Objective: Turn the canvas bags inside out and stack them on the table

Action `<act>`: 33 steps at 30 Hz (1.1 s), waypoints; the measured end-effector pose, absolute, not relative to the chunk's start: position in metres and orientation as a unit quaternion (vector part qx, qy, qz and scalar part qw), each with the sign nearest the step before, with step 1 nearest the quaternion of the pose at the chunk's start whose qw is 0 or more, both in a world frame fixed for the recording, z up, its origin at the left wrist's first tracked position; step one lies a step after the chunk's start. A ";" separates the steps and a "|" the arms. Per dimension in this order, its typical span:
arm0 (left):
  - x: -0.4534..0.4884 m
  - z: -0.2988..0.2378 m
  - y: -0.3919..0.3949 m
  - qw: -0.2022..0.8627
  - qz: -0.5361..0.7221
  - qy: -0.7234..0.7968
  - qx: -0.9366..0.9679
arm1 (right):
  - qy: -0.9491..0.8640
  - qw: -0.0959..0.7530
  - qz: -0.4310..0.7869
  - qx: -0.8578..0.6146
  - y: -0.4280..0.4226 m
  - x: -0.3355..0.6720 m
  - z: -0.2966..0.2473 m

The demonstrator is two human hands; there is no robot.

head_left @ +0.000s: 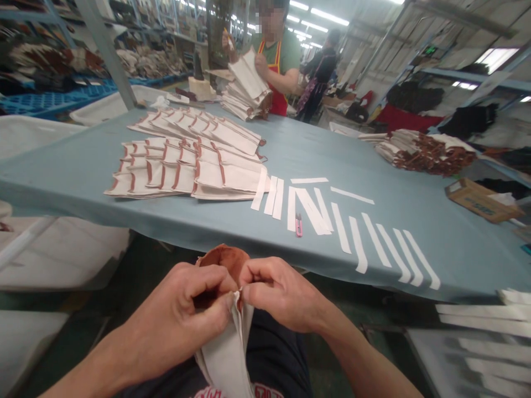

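Over my lap, my left hand and my right hand pinch the edge of a cream fabric piece with brown trim. Their fingertips almost meet at its top, and what exactly lies between them is partly hidden. A rounded brown part of the piece shows behind the fingers. Its lower end hangs down between my forearms. On the table ahead lie several white strips and a pair of pink-handled thread snips.
The blue-green table carries overlapping rows of cream pieces with brown edging. Across it, a person in a red apron handles a stack of similar pieces. A brown pile and a cardboard box sit at the right.
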State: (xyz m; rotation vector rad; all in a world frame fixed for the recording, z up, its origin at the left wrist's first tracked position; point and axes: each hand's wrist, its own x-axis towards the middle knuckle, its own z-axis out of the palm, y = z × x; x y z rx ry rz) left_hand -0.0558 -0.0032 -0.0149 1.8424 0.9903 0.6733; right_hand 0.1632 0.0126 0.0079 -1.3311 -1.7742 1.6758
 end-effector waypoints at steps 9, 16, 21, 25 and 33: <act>-0.052 -0.008 0.003 0.502 0.234 0.428 0.714 | -0.670 0.236 0.506 -0.489 -0.004 0.161 0.001; -0.052 -0.001 0.009 0.626 0.188 0.379 0.655 | -0.663 0.211 0.541 -0.472 0.001 0.169 0.003; -0.056 -0.014 0.012 0.653 0.201 0.343 0.645 | -0.628 0.190 0.583 -0.479 0.007 0.173 0.002; -0.057 -0.018 0.016 0.670 0.181 0.340 0.634 | -0.628 0.178 0.622 -0.432 0.014 0.179 -0.008; -0.063 -0.011 0.014 0.623 0.156 0.372 0.671 | -0.681 0.207 0.598 -0.369 0.015 0.179 0.000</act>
